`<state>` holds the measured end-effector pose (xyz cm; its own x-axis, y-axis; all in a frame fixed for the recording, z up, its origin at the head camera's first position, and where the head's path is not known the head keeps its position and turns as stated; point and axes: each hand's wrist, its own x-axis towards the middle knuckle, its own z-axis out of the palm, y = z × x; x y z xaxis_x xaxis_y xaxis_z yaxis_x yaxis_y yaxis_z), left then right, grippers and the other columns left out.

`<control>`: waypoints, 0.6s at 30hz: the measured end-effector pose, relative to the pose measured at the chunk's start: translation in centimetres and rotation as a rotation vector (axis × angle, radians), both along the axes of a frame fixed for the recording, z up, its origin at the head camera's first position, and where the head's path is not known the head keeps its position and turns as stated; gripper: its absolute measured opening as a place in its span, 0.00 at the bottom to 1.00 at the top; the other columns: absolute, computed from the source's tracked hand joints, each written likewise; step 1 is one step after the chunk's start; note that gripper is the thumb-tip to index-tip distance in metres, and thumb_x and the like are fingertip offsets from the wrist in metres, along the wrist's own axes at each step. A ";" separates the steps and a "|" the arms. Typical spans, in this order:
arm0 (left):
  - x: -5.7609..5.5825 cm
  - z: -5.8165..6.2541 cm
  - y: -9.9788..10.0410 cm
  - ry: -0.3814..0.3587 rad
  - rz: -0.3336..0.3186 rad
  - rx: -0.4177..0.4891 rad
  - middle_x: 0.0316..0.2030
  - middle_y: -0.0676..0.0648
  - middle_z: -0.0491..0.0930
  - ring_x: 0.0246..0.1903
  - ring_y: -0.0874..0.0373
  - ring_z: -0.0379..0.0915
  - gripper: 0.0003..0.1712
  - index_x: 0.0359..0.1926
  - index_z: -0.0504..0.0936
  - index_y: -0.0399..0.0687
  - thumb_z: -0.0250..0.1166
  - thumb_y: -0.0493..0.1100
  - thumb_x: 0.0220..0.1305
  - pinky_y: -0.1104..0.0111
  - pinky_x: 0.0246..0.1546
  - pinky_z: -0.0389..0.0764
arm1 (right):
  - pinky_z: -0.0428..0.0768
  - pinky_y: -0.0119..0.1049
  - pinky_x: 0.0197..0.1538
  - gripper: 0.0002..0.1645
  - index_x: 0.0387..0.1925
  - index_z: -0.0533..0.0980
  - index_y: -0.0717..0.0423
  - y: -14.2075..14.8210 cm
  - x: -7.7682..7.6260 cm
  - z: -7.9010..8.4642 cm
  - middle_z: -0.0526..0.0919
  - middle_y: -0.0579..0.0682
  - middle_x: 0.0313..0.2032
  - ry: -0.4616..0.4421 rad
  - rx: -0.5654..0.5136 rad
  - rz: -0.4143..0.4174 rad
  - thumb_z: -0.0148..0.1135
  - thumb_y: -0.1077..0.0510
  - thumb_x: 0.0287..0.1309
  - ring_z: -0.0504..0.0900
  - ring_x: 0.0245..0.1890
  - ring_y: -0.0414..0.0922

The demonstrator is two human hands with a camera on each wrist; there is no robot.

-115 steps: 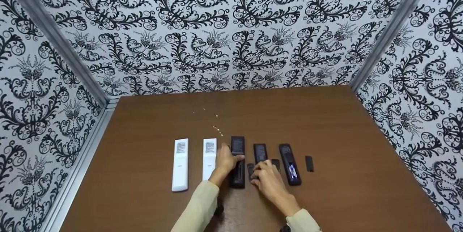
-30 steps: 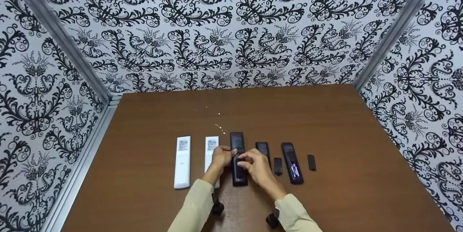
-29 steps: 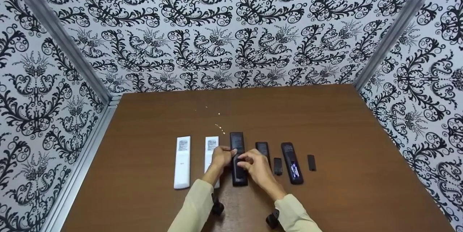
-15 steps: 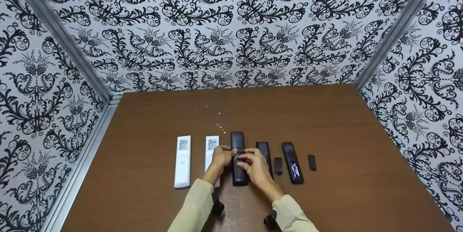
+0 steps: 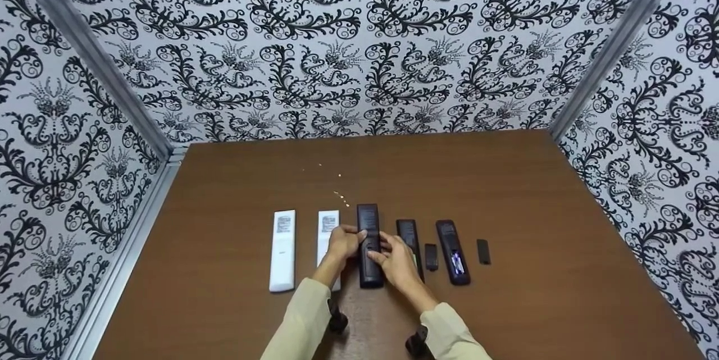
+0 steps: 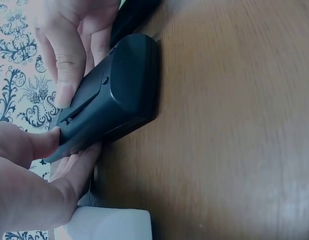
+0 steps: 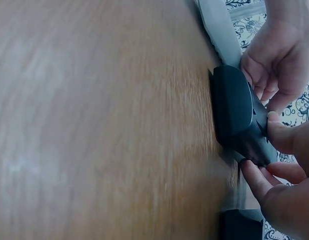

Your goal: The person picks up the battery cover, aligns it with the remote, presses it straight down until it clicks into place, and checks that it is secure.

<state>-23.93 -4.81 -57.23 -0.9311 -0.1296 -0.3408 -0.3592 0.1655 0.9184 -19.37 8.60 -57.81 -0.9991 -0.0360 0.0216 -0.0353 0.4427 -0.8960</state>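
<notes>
A long black remote control (image 5: 368, 217) lies face down between the two hands. My left hand (image 5: 344, 243) holds its left side, thumb on the upper face and fingers along the edge. My right hand (image 5: 399, 260) grips the other side, with its thumb (image 6: 67, 75) pressing on the battery cover (image 6: 88, 95). That cover sits over the compartment, and a gap shows along its edge in the left wrist view. In the right wrist view, the right fingers (image 7: 257, 181) touch the remote's side near the table.
Two white remotes (image 5: 282, 253) lie to the left, the nearer one partly behind the left hand. To the right are a shorter black remote (image 5: 406, 229), a small black cover (image 5: 431, 257), a black remote with batteries showing (image 5: 452, 253) and another small cover (image 5: 483, 251).
The right hand has brought the cover from beside the long remote onto its compartment. Its fingers have since shifted from the top to the remote's right side; the left hand stays.
</notes>
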 end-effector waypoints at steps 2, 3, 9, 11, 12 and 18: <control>0.0 0.1 0.0 0.002 0.002 -0.012 0.44 0.33 0.82 0.36 0.52 0.82 0.16 0.47 0.79 0.27 0.67 0.37 0.64 0.64 0.37 0.84 | 0.83 0.45 0.55 0.32 0.63 0.71 0.72 0.0 0.0 0.0 0.78 0.67 0.56 -0.005 0.000 0.001 0.69 0.66 0.58 0.82 0.56 0.61; 0.0 0.1 0.0 0.002 0.001 -0.018 0.44 0.33 0.82 0.37 0.52 0.82 0.16 0.47 0.79 0.27 0.67 0.38 0.64 0.64 0.38 0.84 | 0.83 0.45 0.55 0.32 0.63 0.71 0.71 -0.1 0.0 0.0 0.78 0.66 0.56 -0.012 -0.003 -0.003 0.69 0.66 0.58 0.82 0.56 0.61; 0.1 0.1 0.0 0.028 -0.004 -0.029 0.43 0.32 0.82 0.36 0.51 0.81 0.17 0.47 0.78 0.26 0.66 0.37 0.64 0.65 0.36 0.84 | 0.84 0.44 0.54 0.33 0.64 0.70 0.70 -0.1 -0.3 -0.2 0.77 0.66 0.56 -0.057 -0.022 -0.011 0.69 0.65 0.59 0.83 0.55 0.60; 0.2 0.1 0.0 0.041 -0.006 -0.024 0.42 0.32 0.82 0.35 0.51 0.82 0.17 0.47 0.78 0.24 0.66 0.37 0.63 0.64 0.34 0.84 | 0.84 0.44 0.54 0.34 0.65 0.70 0.70 -0.1 -0.4 -0.1 0.77 0.66 0.56 -0.073 -0.037 -0.014 0.69 0.65 0.59 0.83 0.54 0.60; 0.2 0.1 0.1 0.046 -0.005 -0.023 0.41 0.32 0.82 0.35 0.51 0.81 0.17 0.47 0.77 0.24 0.66 0.36 0.63 0.65 0.34 0.84 | 0.84 0.44 0.54 0.34 0.65 0.70 0.69 -0.1 -0.4 -0.1 0.77 0.66 0.56 -0.080 -0.043 -0.018 0.69 0.65 0.59 0.83 0.54 0.60; 0.1 0.1 0.1 0.044 -0.002 -0.031 0.40 0.33 0.82 0.34 0.52 0.80 0.17 0.46 0.78 0.24 0.65 0.36 0.63 0.65 0.34 0.84 | 0.84 0.44 0.53 0.33 0.64 0.71 0.68 -0.3 -0.6 -0.1 0.78 0.66 0.57 -0.110 -0.061 -0.056 0.70 0.66 0.58 0.83 0.53 0.58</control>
<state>-23.83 -4.67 -57.17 -0.9454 -0.1382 -0.2952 -0.3182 0.1951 0.9277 -19.95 8.29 -57.86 -0.9960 0.0178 -0.0874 0.0875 0.3860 -0.9183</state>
